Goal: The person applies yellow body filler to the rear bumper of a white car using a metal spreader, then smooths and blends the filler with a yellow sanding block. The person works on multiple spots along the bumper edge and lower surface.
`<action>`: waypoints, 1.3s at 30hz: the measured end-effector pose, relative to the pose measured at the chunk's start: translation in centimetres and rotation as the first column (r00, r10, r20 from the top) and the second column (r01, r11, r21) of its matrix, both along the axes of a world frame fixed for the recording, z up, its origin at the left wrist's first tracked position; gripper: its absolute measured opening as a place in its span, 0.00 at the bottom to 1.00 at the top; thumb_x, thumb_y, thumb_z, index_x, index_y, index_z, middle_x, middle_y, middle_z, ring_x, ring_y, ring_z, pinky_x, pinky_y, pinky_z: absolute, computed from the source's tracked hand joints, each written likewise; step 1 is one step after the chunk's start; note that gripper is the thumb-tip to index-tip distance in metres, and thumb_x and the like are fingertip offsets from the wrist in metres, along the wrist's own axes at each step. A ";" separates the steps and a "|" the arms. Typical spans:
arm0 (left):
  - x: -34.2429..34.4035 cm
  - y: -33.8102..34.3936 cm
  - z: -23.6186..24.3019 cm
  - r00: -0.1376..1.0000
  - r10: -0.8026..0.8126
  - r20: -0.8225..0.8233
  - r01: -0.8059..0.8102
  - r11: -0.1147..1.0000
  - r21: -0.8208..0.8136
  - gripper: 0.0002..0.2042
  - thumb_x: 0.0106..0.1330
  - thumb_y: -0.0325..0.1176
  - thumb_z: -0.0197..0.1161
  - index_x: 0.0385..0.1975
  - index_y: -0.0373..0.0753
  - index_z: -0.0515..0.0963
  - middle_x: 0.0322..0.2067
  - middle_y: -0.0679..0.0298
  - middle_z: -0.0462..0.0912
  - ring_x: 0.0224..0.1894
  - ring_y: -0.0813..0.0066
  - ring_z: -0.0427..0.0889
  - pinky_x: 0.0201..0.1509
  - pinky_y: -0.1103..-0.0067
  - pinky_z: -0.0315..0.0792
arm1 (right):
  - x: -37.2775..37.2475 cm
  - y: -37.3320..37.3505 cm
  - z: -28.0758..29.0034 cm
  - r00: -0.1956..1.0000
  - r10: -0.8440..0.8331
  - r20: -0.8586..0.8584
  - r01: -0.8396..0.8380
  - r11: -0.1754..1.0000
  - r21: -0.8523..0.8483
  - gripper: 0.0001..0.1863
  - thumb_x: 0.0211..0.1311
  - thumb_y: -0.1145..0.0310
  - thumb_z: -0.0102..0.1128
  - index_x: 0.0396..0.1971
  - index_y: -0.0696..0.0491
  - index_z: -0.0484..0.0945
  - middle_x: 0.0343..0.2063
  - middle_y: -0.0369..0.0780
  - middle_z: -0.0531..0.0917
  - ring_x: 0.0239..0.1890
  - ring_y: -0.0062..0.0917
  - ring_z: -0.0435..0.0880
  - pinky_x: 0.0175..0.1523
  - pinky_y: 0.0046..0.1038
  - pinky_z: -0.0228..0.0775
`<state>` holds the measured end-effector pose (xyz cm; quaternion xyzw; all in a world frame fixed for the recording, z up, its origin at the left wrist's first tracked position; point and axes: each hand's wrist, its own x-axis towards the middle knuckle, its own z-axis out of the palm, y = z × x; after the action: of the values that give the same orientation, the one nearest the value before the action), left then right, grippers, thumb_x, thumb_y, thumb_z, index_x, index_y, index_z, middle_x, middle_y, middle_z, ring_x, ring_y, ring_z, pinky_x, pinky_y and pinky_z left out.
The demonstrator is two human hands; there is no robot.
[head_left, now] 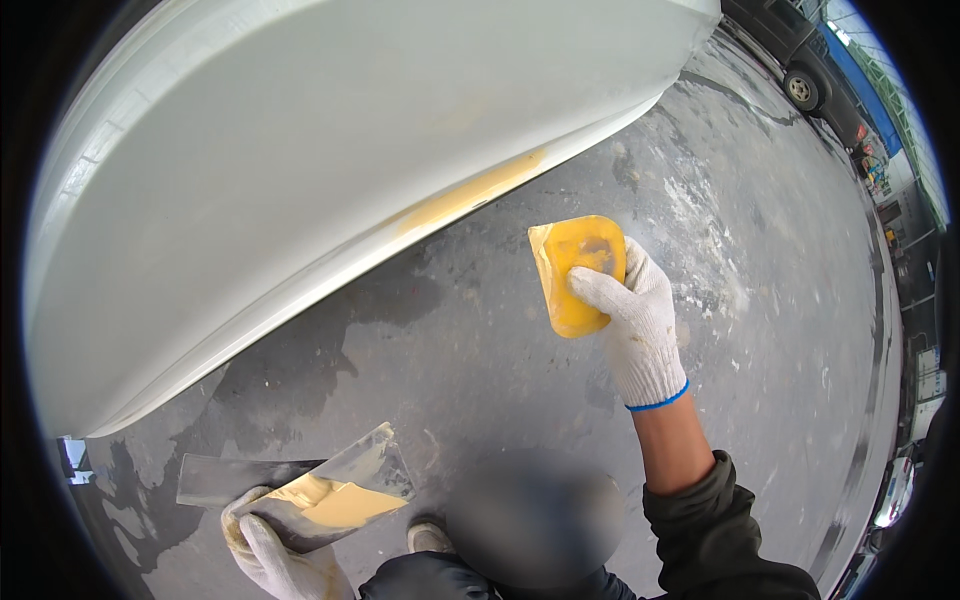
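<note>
My right hand (640,320), in a white knit glove with a blue cuff edge, pinches a yellow plastic spreader (575,245) between thumb and fingers. Cream-coloured paste coats the spreader's left edge, and smears mark its face. Low on the left, my gloved left hand (280,560) grips a flat mixing board (225,480) that looks dark and partly see-through. A thick pile of cream filler paste (335,500) lies on it. Above and left of the spreader, apart from it, a white vehicle panel (300,150) carries a long yellowish filler patch (470,195) along its lower edge.
Grey, stained concrete floor (780,300) stretches beneath the panel and off to the right. A dark vehicle (790,50) stands at the far right, with assorted items along that side. My shoe (430,535) shows at the bottom, beside a blurred round shape (535,515).
</note>
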<state>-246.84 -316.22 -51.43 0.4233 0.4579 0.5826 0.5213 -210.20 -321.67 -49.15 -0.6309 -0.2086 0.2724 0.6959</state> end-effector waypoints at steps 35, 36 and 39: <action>0.4 -1.3 2.4 0.992 -0.046 -0.119 0.053 0.997 0.057 0.18 0.79 0.41 0.59 0.50 0.28 0.77 0.48 0.48 0.84 0.49 0.57 0.84 0.57 0.65 0.78 | 3.1 5.7 -0.1 0.858 -0.426 0.286 0.375 0.901 0.218 0.20 0.62 0.69 0.75 0.47 0.61 0.75 0.38 0.41 0.82 0.35 0.18 0.83 0.39 0.23 0.81; 0.5 -1.3 2.6 0.992 -0.044 -0.121 0.051 0.997 0.056 0.18 0.79 0.41 0.59 0.50 0.28 0.77 0.48 0.48 0.84 0.49 0.57 0.84 0.57 0.65 0.78 | 3.0 5.9 -0.1 0.851 -0.427 0.304 0.382 0.903 0.199 0.20 0.62 0.69 0.75 0.47 0.61 0.75 0.37 0.41 0.82 0.34 0.18 0.83 0.39 0.23 0.81; 0.4 -1.2 2.5 0.992 -0.032 -0.119 0.038 0.998 0.046 0.19 0.78 0.42 0.60 0.50 0.28 0.77 0.48 0.48 0.84 0.49 0.57 0.84 0.57 0.65 0.78 | 2.6 6.2 0.0 0.820 -0.427 0.380 0.393 0.904 0.168 0.18 0.62 0.70 0.74 0.47 0.61 0.77 0.35 0.39 0.83 0.33 0.18 0.83 0.39 0.22 0.78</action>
<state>-246.41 -317.46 -48.93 0.4774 0.4662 0.5583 0.4931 -207.61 -315.43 -49.13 -0.6744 -0.2197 -0.0304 0.7043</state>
